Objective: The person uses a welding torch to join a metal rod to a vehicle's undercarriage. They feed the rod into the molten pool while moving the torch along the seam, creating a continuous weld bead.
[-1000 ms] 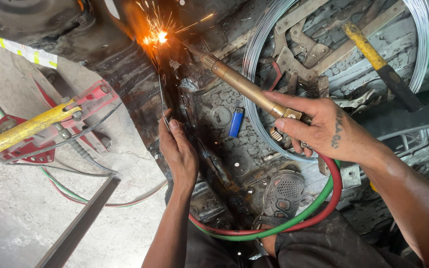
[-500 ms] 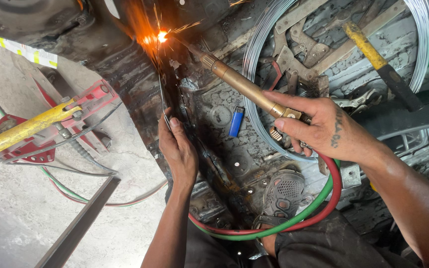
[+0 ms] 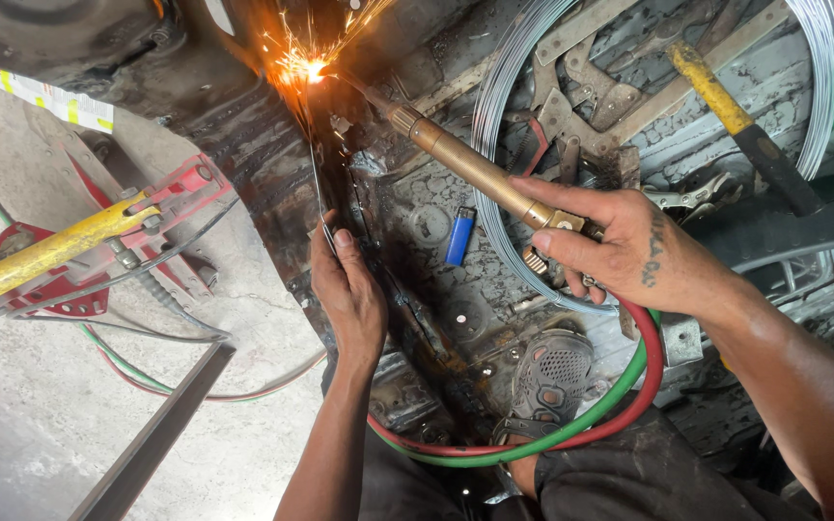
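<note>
Lay at far left: yellow-handled red tool (image 3: 60, 253) on concrete. Left of centre: left hand (image 3: 347, 289) pinched shut on thin filler rod (image 3: 318, 188), fed up toward sparks (image 3: 306, 69) at upper centre. Right of centre: right hand (image 3: 620, 253) wrapped tight around brass torch (image 3: 475, 169), tip at the glow. Below: red and green hoses (image 3: 571, 432) looped. Between hands: blue lighter (image 3: 459, 236) on the blackened metal.
</note>
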